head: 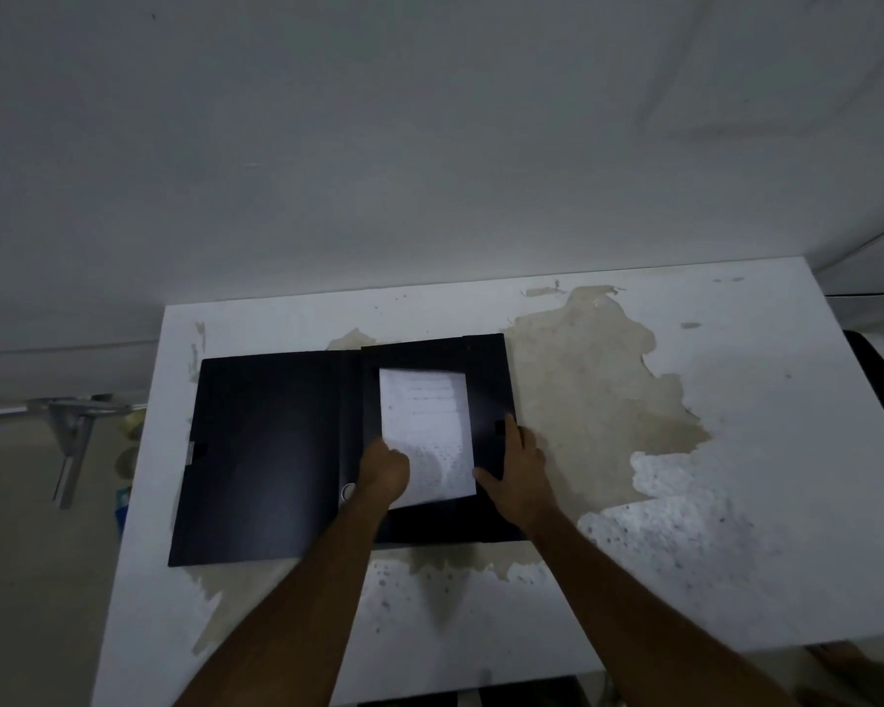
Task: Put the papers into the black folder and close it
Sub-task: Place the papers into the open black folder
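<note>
Head view looked down on one black folder [271, 451] lying open and flat on a white table [736, 502] whose top was worn through to brown in large patches. On the folder's right half lay the papers [430, 426], a white stack with faint lines of print; how many sheets it held could not be told, since only the top one showed and the print was too blurred to read. The left hand [385, 474] was curled loosely, its fingers bent onto the stack's lower left corner; it hid that corner, so whether it pinched the sheets or only pressed on them could not be told. The right hand [519, 464] was spread open and flat, holding nothing: its thumb pointed at the stack's lower right corner, and its fingers lay over the folder's right edge beside a small clasp. Both bare forearms came up from the lower edge, cut off there. A small round metal fitting showed at the folder's spine just left of the left wrist. Left of the table stood a metal bracket [75, 436], dim and partly cut by the table's edge. A dark object at the far right edge was too cropped to identify.
</note>
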`<state>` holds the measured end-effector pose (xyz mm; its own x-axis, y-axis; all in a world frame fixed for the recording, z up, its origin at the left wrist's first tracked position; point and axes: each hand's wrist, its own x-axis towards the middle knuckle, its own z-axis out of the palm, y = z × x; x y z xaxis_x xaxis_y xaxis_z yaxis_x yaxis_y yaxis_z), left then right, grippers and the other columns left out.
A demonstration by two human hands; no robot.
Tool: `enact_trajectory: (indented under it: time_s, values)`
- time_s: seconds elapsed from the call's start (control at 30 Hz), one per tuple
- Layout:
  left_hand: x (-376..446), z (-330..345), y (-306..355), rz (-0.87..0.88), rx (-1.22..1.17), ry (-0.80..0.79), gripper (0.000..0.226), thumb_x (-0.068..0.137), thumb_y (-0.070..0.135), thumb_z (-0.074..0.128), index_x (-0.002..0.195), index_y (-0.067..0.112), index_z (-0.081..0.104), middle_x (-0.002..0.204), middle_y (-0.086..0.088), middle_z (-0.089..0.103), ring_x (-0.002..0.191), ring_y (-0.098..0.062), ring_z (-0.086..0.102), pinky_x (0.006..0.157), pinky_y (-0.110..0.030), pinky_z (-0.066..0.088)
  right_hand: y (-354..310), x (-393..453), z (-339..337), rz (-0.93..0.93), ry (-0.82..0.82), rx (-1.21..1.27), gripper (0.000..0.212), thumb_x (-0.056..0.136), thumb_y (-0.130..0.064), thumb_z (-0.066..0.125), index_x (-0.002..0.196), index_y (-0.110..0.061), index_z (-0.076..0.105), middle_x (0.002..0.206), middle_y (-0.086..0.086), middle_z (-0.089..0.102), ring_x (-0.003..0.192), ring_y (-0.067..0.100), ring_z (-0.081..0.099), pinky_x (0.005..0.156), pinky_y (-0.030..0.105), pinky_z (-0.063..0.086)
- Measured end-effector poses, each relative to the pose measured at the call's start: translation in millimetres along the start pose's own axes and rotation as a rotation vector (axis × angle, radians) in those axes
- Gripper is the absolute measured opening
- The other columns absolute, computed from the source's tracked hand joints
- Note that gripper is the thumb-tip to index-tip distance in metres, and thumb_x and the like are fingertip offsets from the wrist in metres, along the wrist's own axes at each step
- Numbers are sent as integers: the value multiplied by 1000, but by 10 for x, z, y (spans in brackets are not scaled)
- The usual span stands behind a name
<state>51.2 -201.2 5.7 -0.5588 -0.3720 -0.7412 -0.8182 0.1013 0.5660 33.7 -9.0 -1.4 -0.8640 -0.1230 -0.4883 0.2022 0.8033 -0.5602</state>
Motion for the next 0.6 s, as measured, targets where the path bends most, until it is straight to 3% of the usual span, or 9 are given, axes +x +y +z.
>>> enact_trajectory:
  time_s: [0.13, 0.2, 0.27, 0.33, 0.47, 0.6]
  values:
    - [5, 70, 29, -13, 89, 31, 43, 98, 14, 44, 136, -4, 46, 123, -7, 57, 99, -22, 54, 85, -29, 43, -5, -2, 7, 6, 2, -17, 94, 87, -31, 71, 156, -21, 9, 158, 12, 23, 140, 36, 31, 111, 49, 36]
    - [7, 55, 36, -30, 259, 36, 68, 89, 40, 56, 142, -1, 41, 141, -16, 50, 118, -31, 55, 97, -39, 48, -7, 1, 22, 5, 4, -23, 94, 87, -32, 71, 156, -20, 8, 159, 13, 22, 141, 37, 30, 111, 49, 36]
    - [29, -39, -11, -37, 483, 22, 88, 84, 55, 56, 150, 3, 31, 154, -21, 31, 139, -39, 37, 110, -47, 37, -4, -2, 35, 5, 12, -34, 95, 86, -33, 71, 156, -19, 8, 159, 13, 22, 141, 37, 30, 111, 49, 36]
    - [68, -277, -85, 0, 552, 53, 88, 82, 58, 54, 149, 5, 34, 154, -22, 31, 139, -40, 35, 113, -48, 35, 3, -14, 50, -2, 19, -42, 94, 87, -34, 70, 156, -18, 8, 158, 14, 22, 140, 38, 31, 110, 50, 37]
    - [225, -1029, -400, 30, 673, 303, 79, 80, 51, 65, 140, 6, 42, 144, -25, 43, 130, -43, 43, 108, -49, 38, -38, -57, 115, 16, 57, -103, 88, 92, -44, 58, 156, -18, 3, 158, 16, 21, 138, 40, 32, 107, 57, 37]
    - [319, -1557, -722, -117, 616, 442, 130, 54, 65, 83, 153, 14, 16, 158, -25, 21, 142, -52, 25, 110, -70, 27, -92, -69, 205, 49, 110, -143, 89, 91, -57, 50, 156, -18, 1, 159, 17, 18, 140, 41, 28, 108, 60, 33]
